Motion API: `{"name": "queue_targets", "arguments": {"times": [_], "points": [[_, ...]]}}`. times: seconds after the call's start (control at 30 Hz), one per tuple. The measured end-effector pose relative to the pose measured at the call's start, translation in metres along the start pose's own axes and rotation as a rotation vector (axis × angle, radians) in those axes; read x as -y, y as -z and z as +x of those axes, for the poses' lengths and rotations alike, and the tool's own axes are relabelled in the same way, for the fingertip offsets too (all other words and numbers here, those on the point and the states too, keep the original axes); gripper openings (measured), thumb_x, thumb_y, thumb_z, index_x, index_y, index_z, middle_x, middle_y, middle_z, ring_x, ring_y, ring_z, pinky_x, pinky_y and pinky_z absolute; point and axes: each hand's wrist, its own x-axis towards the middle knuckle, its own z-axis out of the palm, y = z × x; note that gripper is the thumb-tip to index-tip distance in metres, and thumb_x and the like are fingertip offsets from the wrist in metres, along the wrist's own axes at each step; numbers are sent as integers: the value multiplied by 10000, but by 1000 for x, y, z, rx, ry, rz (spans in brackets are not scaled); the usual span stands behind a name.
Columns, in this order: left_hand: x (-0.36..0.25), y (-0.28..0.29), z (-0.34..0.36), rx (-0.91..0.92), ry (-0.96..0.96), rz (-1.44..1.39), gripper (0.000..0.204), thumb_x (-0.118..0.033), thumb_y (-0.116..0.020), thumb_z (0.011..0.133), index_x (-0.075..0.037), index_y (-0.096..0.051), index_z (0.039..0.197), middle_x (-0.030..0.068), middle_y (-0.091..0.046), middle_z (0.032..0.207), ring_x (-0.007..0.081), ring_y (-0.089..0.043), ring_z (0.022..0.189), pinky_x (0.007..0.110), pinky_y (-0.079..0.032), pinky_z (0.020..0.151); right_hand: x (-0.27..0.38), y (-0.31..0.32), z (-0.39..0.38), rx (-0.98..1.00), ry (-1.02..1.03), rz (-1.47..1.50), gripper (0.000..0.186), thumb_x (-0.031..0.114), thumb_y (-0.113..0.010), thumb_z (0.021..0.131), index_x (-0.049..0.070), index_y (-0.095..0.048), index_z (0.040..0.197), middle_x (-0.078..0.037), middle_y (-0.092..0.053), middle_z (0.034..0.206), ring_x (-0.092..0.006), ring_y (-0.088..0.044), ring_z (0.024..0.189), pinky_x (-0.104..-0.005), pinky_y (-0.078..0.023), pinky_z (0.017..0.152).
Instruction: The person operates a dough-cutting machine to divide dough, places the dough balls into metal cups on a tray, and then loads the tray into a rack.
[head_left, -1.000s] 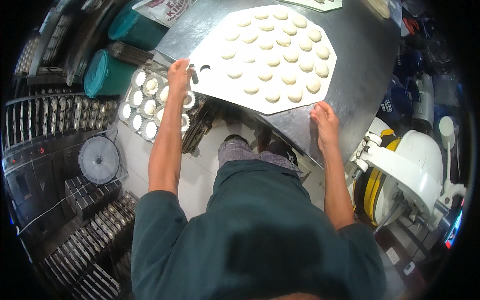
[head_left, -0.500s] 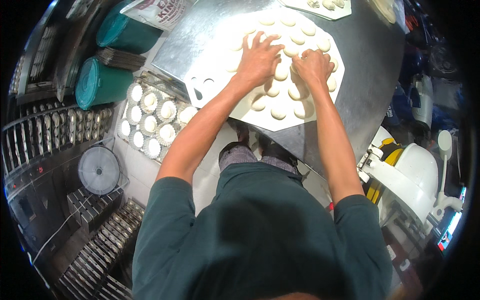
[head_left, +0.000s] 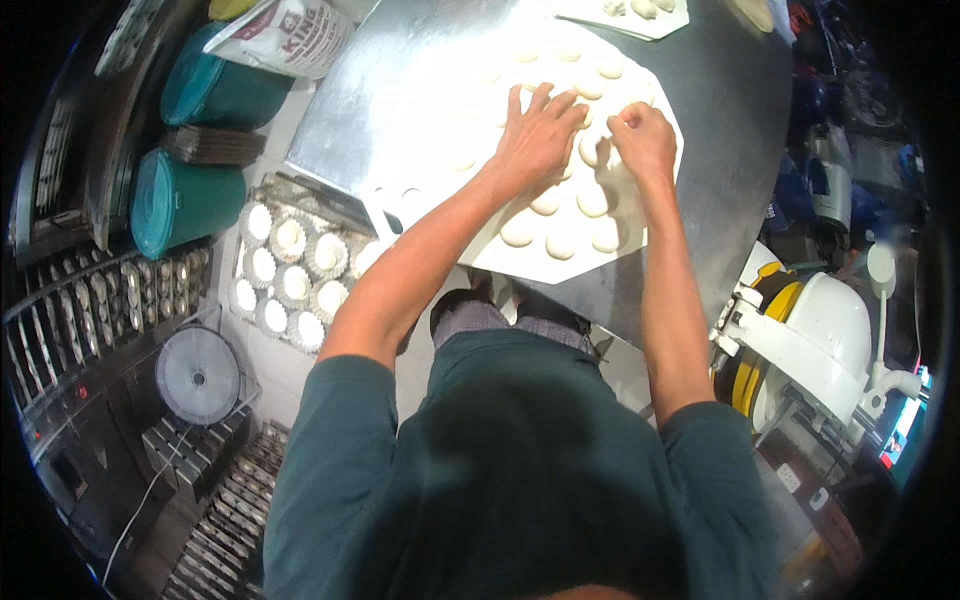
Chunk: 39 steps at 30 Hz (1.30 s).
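Observation:
Several pale, round dough balls (head_left: 561, 242) lie on a white many-sided board (head_left: 548, 271), which has cut-out handle holes at its left. My left hand (head_left: 538, 138) is over the middle of the board, its fingers spread among the dough balls, partly covering some. To its right, my right hand (head_left: 644, 142) is closed, thumb and fingertips pinched together beside the dough balls near the board's right edge. Whatever it may pinch is hidden. Glare washes out the board's left part.
The board rests on a metal table (head_left: 725, 150). A second white board (head_left: 648, 28) with dough pieces is at the far edge. On the floor at left sits a tray of fluted molds (head_left: 290, 285), near teal bins (head_left: 200, 205) and a printed sack (head_left: 290, 38). A white mixer (head_left: 825, 325) stands at right.
My right hand has shifted slightly right, away from the left hand, with fingertips turned inward. My left hand has moved a little lower right in view. The whole view has shifted slightly.

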Motion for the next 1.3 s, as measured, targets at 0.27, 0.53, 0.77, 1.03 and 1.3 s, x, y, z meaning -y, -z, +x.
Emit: {"name": "queue_targets", "arguments": {"times": [0.27, 0.53, 0.77, 1.03, 1.3], "points": [[-11, 36, -32, -165, 85, -159, 381, -81, -644, 872, -87, -634, 1253, 148, -549, 1393, 358, -465, 1332, 593, -292, 1097, -7, 122, 18, -410, 400, 963, 86, 14, -665, 929, -17, -647, 1007, -47, -679, 841, -111, -661, 734, -260, -556, 698], [-18, 56, -70, -318, 164, -157, 294, -41, -605, 876, -54, -678, 1160, 156, -613, 1287, 366, -527, 1241, 521, -345, 1057, -103, 188, 224, -565, 173, -312, 461, 417, -547, 1015, 49, -681, 1258, -108, -763, 1055, -229, -742, 897, -337, -544, 858], [-10, 51, -106, -435, 346, -135, 228, -44, -655, 872, -46, -693, 1097, 134, -685, 1130, 336, -601, 1098, 450, -434, 970, -89, 85, 135, 22, 524, 137, 297, 257, -594, 1009, 69, -739, 1187, -118, -772, 1012, -150, -726, 904, -298, -545, 840], [-27, 13, 22, -133, 299, -37, 296, -238, -680, 901, -67, -703, 1142, 150, -683, 1061, 352, -603, 1030, 482, -440, 900, -47, 16, 31, 417, 857, -175, 311, 160, -758, 838, 22, -683, 1107, -155, -668, 998, -332, -602, 961, -438, -488, 872], [-27, 2, 54, 113, 436, -35, 419, -266, -770, 802, -36, -651, 1131, 173, -659, 1094, 344, -605, 1080, 474, -471, 900, -48, 12, 18, 491, 650, 87, 226, 44, -725, 779, 37, -579, 950, -170, -592, 992, -360, -566, 962, -457, -465, 861]]}}
